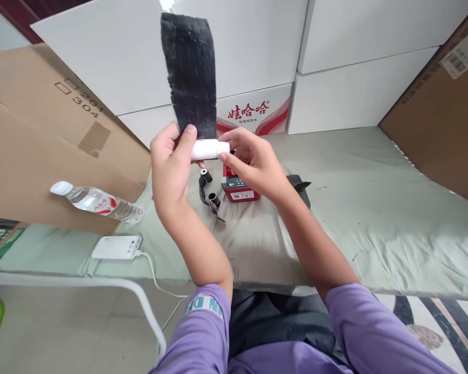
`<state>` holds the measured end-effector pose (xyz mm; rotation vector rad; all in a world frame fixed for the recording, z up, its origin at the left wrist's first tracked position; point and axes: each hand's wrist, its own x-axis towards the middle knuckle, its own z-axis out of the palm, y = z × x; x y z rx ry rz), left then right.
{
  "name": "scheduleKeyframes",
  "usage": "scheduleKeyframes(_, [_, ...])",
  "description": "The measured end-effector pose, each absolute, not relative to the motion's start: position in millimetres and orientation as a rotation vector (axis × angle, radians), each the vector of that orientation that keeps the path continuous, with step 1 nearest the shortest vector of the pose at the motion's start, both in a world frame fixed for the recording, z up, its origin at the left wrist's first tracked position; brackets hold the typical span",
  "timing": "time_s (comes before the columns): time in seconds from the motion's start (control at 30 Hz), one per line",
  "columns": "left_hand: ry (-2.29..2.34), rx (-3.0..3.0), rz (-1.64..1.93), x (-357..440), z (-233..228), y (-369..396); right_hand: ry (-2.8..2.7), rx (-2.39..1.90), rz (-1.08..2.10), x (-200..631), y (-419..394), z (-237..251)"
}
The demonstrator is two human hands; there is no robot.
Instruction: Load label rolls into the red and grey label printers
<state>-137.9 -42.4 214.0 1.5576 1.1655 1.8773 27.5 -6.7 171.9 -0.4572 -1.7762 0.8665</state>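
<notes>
Two hands point(170, 169) point(259, 161) hold a white cylinder point(206, 149) before "娃哈哈" lettering point(248, 110).

Surface finishes compared.
Strip point(191, 75): rough, streaked; tube point(205, 149): smooth, plastic-looking; sheet point(359, 176): matt, wrinkled cloth; bottle point(99, 201): clear, glossy plastic.

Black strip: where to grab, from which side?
Probably best by the free top end of the black strip, coming from above and pinching front and back: it stands up broad and flat, top edge uncovered, while the left hand holds its lower end by the white tube.
</notes>
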Motion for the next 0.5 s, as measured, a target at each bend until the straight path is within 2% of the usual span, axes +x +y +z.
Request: scheduleKeyframes(0.5, [1.396, 1.612, 2.029, -137.0, 218.2, -42.8, -1.799, -0.489, 0.884, 46.7, -2.3, 177.2])
